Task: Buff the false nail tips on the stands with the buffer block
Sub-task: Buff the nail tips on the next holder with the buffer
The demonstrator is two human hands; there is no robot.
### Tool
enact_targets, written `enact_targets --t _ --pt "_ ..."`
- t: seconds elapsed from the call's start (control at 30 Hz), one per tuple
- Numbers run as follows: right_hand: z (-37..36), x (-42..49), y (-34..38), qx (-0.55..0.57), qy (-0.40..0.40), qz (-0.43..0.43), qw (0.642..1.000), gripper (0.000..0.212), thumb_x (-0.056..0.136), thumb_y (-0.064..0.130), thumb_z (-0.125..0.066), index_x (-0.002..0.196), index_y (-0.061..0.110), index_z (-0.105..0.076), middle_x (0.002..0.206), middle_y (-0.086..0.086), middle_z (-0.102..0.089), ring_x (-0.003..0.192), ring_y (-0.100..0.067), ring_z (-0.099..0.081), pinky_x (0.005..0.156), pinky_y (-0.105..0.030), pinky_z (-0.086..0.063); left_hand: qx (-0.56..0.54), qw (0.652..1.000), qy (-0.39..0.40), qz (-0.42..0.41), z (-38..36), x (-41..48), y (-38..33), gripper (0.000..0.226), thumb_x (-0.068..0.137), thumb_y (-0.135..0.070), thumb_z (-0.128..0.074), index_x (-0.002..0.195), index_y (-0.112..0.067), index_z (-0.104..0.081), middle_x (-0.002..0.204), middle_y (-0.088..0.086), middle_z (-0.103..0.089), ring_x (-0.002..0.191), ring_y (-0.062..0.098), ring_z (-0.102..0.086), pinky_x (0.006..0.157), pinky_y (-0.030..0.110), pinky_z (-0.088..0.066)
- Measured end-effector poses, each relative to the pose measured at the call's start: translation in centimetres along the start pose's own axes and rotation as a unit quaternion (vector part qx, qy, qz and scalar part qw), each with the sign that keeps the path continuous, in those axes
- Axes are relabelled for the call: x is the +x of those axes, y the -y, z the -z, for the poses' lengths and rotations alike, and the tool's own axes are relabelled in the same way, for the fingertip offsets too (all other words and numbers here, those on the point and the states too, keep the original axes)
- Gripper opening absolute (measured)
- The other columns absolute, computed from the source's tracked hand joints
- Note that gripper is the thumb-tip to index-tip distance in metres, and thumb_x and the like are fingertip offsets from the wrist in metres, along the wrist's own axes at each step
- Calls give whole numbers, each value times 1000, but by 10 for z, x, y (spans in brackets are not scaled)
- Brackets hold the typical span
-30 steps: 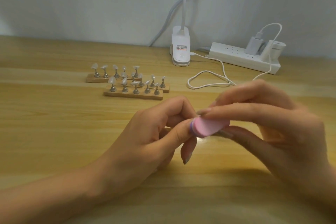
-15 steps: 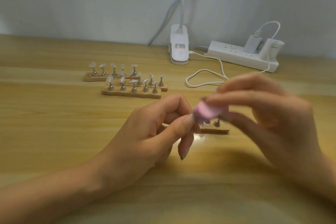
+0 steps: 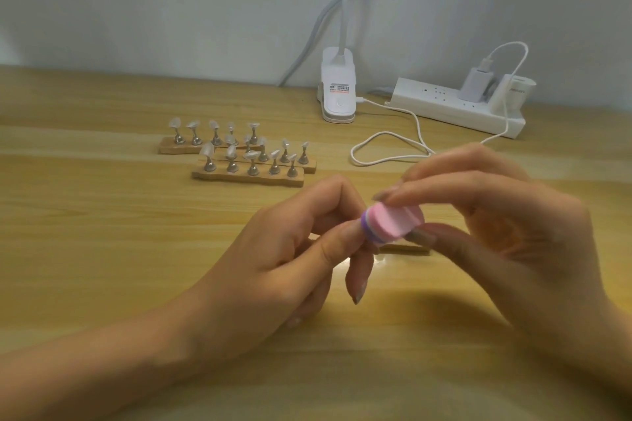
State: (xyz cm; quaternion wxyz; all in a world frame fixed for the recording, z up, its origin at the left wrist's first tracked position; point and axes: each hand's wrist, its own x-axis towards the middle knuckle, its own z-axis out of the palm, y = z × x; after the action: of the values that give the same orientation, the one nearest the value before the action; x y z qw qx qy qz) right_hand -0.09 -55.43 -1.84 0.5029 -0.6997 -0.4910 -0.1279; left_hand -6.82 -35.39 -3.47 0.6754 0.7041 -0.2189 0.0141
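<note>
Head camera looks down at two hands close together over the wooden surface (image 3: 102,249). The right hand (image 3: 506,229) holds the buffer block (image 3: 393,222), thumb under it and fingers on top. The left hand (image 3: 284,260) has its thumb and first finger pinched together right at the purple end of the block. I cannot tell what is between them, because the block and fingers hide it. Just under the block, a bit of a wooden strip (image 3: 408,250) peeks out.

The block looks like soft foam, pink with a purple band at one end and rounded edges. I think it is very light and a bit squashy, so a gentle hold on its two flat sides is enough. It looks a little rough, so it should not slip.

Farther back, well apart from the hands, three stands (image 3: 248,178) lie side by side. They are thin wooden strips with small shiny metal pegs. The clear nail tips (image 3: 207,149) on the pegs look thin, smooth and easy to bend or knock off, so I would rub them softly.
</note>
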Motion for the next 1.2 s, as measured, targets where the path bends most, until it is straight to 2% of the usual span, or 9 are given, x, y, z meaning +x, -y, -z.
enact_targets --t 0.2,0.3,0.4,0.53,0.73,0.83,0.93,1.07,1.2 --pt "-3 -1 1 -17 13 19 1000 22 88 13 -69 109 17 -69 106 -4 -65 101 -27 -65 83 -40 -52 4 1000 6 4 0 1 0 22 100 -29 -51 93 -9 -51 68 -2 -63 32 3 -35 39 10 -28" --pt "-2 -1 0 -9 -12 -3 1000 23 88 16 -67 111 20 -67 107 -3 -65 102 -26 -65 84 -42 -54 -1 1000 -1 8 0 1 0 19 102 -28 -53 90 -13 -52 68 -2 -63 31 4 -34 38 10 -27" --pt "-4 -1 1 -35 10 26 999 22 88 15 -71 110 21 -69 104 -1 -64 100 -26 -66 82 -38 -52 -4 1000 4 5 0 2 -1 19 98 -31 -53 89 -15 -51 67 -1 -63 31 3 -35 39 9 -27" --pt "0 1 -4 -39 -24 1 999 24 88 15 -70 110 20 -67 104 -3 -65 100 -23 -65 85 -38 -53 3 1000 8 5 0 0 0 17 102 -26 -52 90 -15 -51 69 0 -62 32 4 -34 39 11 -28" --pt "-1 -2 2 -30 -10 12 999 22 86 17 -69 108 24 -69 99 -5 -63 93 -26 -66 78 -42 -52 6 1000 16 4 0 0 -1 15 98 -31 -47 88 -21 -52 69 -1 -63 33 4 -35 39 11 -29" --pt "-2 -2 3 -64 6 41 997 18 88 18 -71 102 28 -74 99 2 -62 92 -20 -66 76 -36 -52 2 1000 12 6 0 1 -1 16 95 -33 -49 86 -19 -51 67 -2 -63 33 3 -35 39 10 -28" --pt "0 -1 2 -79 -17 22 996 21 87 19 -69 104 30 -69 98 -4 -62 92 -20 -64 78 -39 -52 -6 1000 10 7 0 1 -1 16 96 -32 -49 88 -19 -51 69 -1 -63 31 4 -35 38 11 -27" --pt "-1 -1 2 -68 3 41 997 20 89 18 -69 106 28 -71 96 0 -61 94 -15 -65 81 -29 -51 -6 1000 -2 14 0 3 -1 22 98 -33 -56 87 -14 -50 66 0 -62 30 6 -33 37 11 -26" --pt "1 0 -4 -86 -29 16 996 25 87 19 -69 111 25 -66 98 -7 -62 92 -19 -64 80 -38 -52 -8 1000 17 7 -1 -1 -1 18 101 -28 -53 89 -14 -51 68 -1 -63 32 4 -34 38 11 -28"
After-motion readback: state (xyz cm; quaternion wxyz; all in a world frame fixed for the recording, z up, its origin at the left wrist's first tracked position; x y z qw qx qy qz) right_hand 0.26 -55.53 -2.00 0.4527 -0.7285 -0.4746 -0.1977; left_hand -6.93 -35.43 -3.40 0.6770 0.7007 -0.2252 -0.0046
